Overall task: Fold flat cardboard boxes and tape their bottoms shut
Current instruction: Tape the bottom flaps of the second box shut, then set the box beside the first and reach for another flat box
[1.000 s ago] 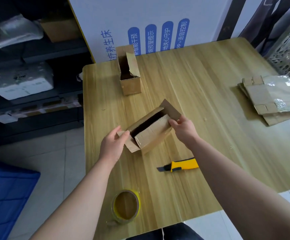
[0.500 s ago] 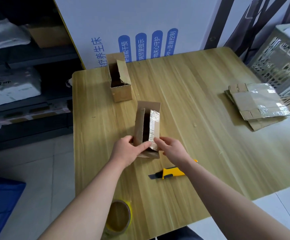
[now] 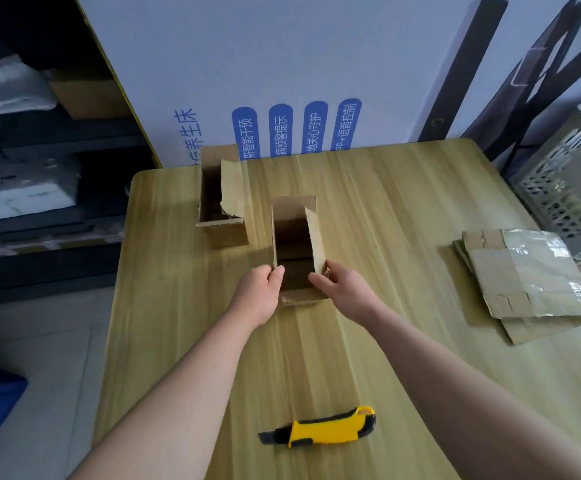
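A small cardboard box [image 3: 297, 251] stands upright on the wooden table [image 3: 386, 209], its open top facing up. My left hand [image 3: 259, 294] grips the box's near left edge with thumb and fingers. On the opposite side my right hand [image 3: 346, 289] holds the near right flap. A second folded box [image 3: 221, 199] stands open just behind and to the left, near the table's back edge. A stack of flat taped cardboard boxes [image 3: 524, 285] lies at the right. The tape roll is out of view.
A yellow and black utility knife [image 3: 320, 429] lies on the table near me. A grey perforated crate [image 3: 569, 188] stands off the right edge. A white printed board [image 3: 282, 81] leans behind the table. Dark shelves with wrapped packages [image 3: 22, 188] are on the left.
The box was turned from lying on its side to standing upright and moved farther from me, beside the other box. Both hands went with it. The tape roll left the view.
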A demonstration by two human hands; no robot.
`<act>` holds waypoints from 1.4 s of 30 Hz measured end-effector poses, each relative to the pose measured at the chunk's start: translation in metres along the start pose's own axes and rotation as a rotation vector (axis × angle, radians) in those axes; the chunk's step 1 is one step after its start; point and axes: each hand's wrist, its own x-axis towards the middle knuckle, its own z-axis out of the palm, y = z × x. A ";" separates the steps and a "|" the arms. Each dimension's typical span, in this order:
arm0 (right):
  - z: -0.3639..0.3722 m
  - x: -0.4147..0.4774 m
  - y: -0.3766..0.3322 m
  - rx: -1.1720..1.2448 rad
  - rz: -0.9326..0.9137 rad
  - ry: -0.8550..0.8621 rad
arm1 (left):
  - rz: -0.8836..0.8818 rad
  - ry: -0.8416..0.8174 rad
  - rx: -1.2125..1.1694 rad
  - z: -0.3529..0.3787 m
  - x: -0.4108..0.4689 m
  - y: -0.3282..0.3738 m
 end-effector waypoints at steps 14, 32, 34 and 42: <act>-0.056 0.131 -0.050 -0.036 -0.101 -0.082 | -0.055 0.292 0.183 -0.007 0.129 0.064; -0.079 0.090 -0.044 -0.565 -0.307 0.071 | 0.033 0.194 0.678 -0.016 0.065 0.080; -0.084 0.068 -0.036 -0.666 -0.366 0.109 | 0.076 0.156 0.848 -0.011 0.045 0.079; -0.094 -0.050 0.003 -0.739 -0.357 0.260 | 0.300 0.111 0.884 0.025 -0.046 0.100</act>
